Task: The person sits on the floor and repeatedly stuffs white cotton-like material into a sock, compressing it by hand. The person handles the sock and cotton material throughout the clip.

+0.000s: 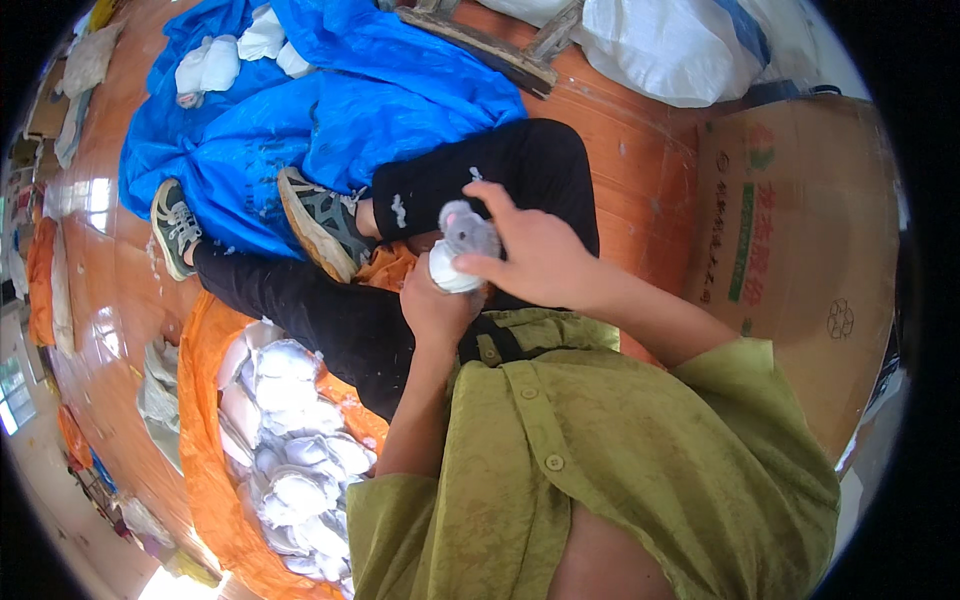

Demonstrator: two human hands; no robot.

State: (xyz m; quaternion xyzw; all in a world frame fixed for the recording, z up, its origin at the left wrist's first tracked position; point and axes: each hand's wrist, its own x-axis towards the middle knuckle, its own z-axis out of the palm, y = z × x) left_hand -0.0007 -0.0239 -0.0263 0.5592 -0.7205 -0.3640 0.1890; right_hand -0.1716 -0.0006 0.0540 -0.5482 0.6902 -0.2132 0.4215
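A small grey plush toy [470, 230] with a pink inner ear and a dark eye stands up from my left hand [436, 305]. White material [452, 270] wraps the toy below its head. My left fingers are closed round its lower part, which they mostly hide. Beside the head, my right hand [540, 255] is spread: the index finger stretches past the top, and the thumb lies at the edge of the white material. Its other fingers are largely hidden. White fluff [398, 210] clings to my dark trousers around the toy.
An orange sack [205, 400] at lower left holds a pile of grey-white plush pieces [300, 490]. Ahead lies a blue sheet [340, 110] with white bundles [215, 65] on it. A wooden stool [490, 50], a white sack [660, 50] and a large cardboard box [790, 250] stand ahead and right.
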